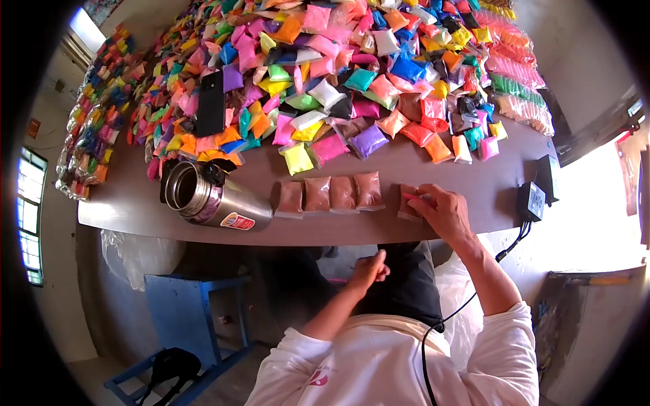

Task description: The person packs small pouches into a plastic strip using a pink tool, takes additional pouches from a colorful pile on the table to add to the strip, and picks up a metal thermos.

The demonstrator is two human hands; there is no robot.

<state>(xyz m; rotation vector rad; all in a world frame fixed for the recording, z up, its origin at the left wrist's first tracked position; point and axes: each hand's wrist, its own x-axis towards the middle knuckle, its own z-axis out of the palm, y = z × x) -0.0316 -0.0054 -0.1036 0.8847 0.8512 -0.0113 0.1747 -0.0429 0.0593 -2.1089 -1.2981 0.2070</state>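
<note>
We are pinching a brown packet (405, 208) in our right hand (439, 207), seemingly placing or straightening it on the surface (501, 183). Left of that hand, four brown packets (342, 195) are lying lined up — the next move seems to be calling for a tidy release. Our left hand (369, 272) is curling below — whether holding anything, we cannot tell. Beyond both, colourful packets (327, 93) are lying heaped.
</note>
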